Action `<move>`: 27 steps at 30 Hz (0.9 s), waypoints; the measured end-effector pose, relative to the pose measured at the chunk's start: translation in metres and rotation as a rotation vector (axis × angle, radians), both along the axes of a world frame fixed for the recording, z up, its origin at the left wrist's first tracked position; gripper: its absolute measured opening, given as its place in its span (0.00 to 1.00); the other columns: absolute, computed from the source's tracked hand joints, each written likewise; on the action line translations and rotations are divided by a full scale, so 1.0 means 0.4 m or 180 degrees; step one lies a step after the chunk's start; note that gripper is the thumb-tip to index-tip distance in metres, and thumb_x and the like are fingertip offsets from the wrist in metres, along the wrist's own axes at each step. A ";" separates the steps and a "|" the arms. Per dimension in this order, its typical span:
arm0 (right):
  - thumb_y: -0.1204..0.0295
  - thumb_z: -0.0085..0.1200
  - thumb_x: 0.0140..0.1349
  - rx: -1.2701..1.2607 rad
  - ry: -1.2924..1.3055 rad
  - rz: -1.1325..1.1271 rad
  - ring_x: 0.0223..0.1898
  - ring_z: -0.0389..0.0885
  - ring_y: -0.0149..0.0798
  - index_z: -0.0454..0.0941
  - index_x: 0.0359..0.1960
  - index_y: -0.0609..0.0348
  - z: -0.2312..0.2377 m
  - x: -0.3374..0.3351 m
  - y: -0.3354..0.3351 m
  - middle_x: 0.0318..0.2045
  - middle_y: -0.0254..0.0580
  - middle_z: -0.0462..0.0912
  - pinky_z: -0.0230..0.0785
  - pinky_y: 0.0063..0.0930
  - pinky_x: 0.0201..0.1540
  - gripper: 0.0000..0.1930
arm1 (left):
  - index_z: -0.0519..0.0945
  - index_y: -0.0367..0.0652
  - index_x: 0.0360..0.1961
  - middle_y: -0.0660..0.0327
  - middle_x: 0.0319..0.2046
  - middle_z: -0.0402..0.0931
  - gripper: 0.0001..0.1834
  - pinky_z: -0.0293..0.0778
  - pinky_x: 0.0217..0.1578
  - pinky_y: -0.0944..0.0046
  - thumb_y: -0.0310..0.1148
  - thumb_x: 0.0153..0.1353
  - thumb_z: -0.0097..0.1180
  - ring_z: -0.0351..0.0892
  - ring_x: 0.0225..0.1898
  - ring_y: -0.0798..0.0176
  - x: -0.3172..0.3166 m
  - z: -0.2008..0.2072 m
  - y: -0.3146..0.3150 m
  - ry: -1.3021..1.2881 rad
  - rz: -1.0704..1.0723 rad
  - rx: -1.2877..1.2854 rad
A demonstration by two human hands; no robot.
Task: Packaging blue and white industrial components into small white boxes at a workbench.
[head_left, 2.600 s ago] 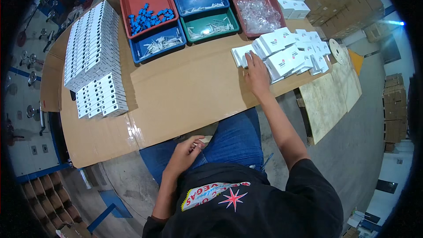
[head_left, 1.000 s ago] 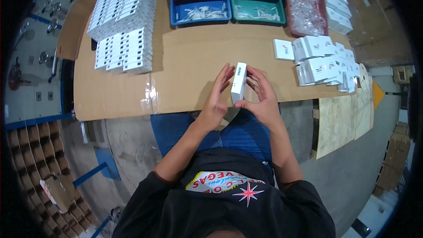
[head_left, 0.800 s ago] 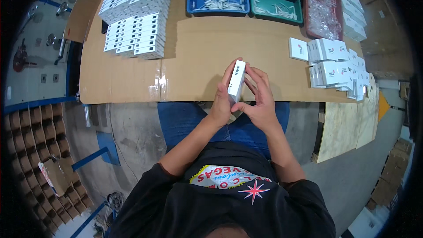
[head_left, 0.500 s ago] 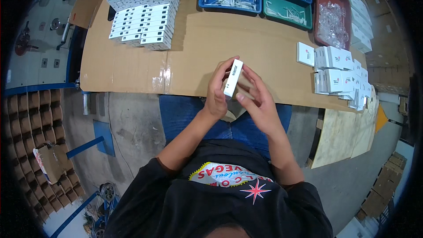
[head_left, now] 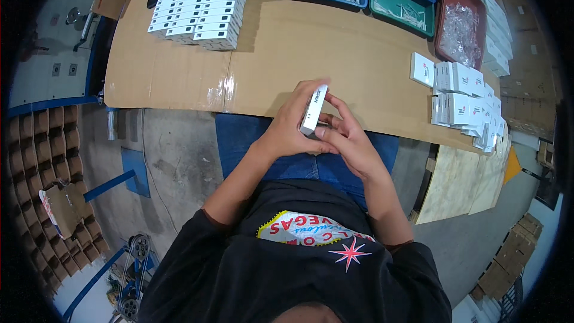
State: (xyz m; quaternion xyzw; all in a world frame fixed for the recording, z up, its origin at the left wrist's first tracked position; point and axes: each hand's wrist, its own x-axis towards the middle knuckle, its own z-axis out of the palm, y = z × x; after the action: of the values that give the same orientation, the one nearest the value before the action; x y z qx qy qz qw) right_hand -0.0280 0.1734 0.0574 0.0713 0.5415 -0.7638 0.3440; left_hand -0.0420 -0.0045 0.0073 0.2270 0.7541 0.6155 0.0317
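Observation:
A slim white box point(head_left: 314, 109) with dark print on its narrow side is held tilted over the near edge of the cardboard-covered table. My left hand point(head_left: 286, 127) is wrapped around its left side, fingers along the far end and thumb below the near end. From the right, my right hand point(head_left: 354, 142) closes on the same box with bent fingers, its thumb by the box's lower right edge. The box's broad faces are mostly hidden by my hands.
White patterned boxes point(head_left: 216, 29) are stacked at the far left. Beyond my hands, a blue tray point(head_left: 326, 1) and a green tray point(head_left: 399, 19) hold small white parts; a red tray point(head_left: 445, 39) holds clear plastic pieces. Small white boxes point(head_left: 459, 107) are piled at the right edge.
My left thumb has swung down below the box, toward my right hand. The box has tilted slightly and my right fingers have drawn closer around it. The whole view has shifted a little.

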 end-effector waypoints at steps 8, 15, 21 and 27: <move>0.81 0.56 0.60 -0.0951 -0.0219 -0.0216 0.60 0.75 0.40 0.48 0.76 0.51 0.002 -0.008 -0.005 0.60 0.48 0.71 0.71 0.31 0.61 0.44 | 0.57 0.39 0.73 0.49 0.62 0.69 0.70 0.63 0.64 0.48 0.54 0.31 0.83 0.69 0.62 0.43 -0.004 0.043 -0.002 0.0575 0.0452 -0.0372; 0.85 0.56 0.51 -0.1033 -0.0271 -0.0202 0.62 0.73 0.40 0.47 0.76 0.50 -0.031 -0.008 0.011 0.62 0.45 0.70 0.69 0.33 0.63 0.49 | 0.56 0.38 0.74 0.47 0.66 0.63 0.72 0.59 0.67 0.47 0.59 0.29 0.81 0.64 0.66 0.42 0.003 0.059 -0.009 0.0773 0.0279 -0.0782; 0.87 0.59 0.47 -0.0582 0.0950 -0.0298 0.72 0.62 0.44 0.46 0.77 0.52 -0.032 -0.010 -0.017 0.71 0.47 0.62 0.61 0.40 0.71 0.53 | 0.47 0.37 0.76 0.44 0.73 0.52 0.69 0.54 0.71 0.47 0.72 0.46 0.66 0.53 0.74 0.44 0.009 0.022 -0.004 0.0520 0.0481 0.0282; 0.87 0.61 0.49 0.0622 0.2134 -0.0070 0.79 0.46 0.48 0.43 0.78 0.52 -0.043 -0.012 -0.006 0.78 0.48 0.48 0.48 0.49 0.76 0.55 | 0.47 0.36 0.77 0.48 0.72 0.56 0.52 0.51 0.71 0.56 0.65 0.65 0.44 0.56 0.74 0.53 0.034 0.044 0.011 -0.1053 0.0265 0.1187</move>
State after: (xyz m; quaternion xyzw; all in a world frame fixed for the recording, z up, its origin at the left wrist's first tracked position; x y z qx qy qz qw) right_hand -0.0330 0.1709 0.0402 -0.1451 0.6941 -0.6930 0.1303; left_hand -0.0285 0.0000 0.0249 0.0939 0.6208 0.7735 0.0868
